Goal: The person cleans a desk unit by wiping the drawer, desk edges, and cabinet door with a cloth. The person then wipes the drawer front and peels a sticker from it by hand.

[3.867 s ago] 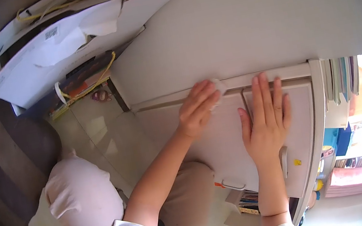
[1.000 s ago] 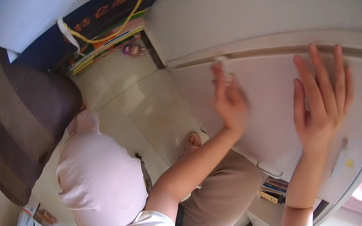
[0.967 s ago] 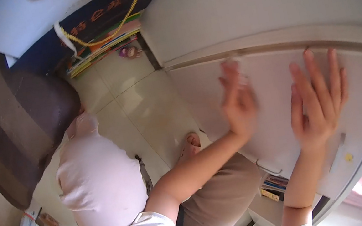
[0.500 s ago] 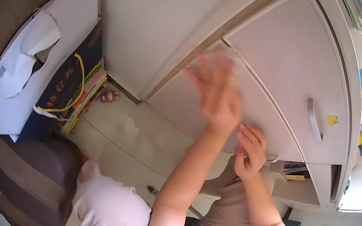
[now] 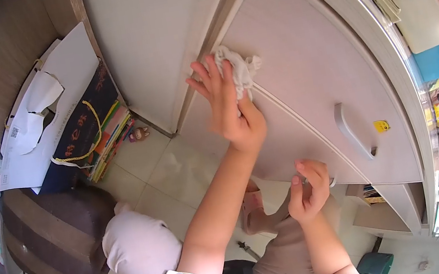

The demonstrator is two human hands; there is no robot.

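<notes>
White cloth [image 5: 239,66], crumpled, lies against the far end of the seam between the left cabinet door [image 5: 284,137] and the right cabinet door [image 5: 319,66], mostly over the right one's far-left corner. We judge the handling to be under way rather than finished, since the cloth is in hand and appears to touch the panels. We see no mark that sets covered surface apart from the rest, so we cannot tell how much is done or left. Both doors look closed, and the metal handle [image 5: 349,134] and yellow sticker [image 5: 382,126] on the right door are well apart from the cloth.

Our left hand [image 5: 235,118] reaches toward the far side, its forearm slanting from the near left, fingers long and slightly spread, thumb beside the cloth's near edge. Its grip is grasping the cloth, though the hidden palm side keeps us from telling how firmly. Our right hand [image 5: 309,191] is raised near the left door's near edge, fingers half curled. Its grip is released, with nothing visible in it; whether it touches the door, we cannot tell.
</notes>
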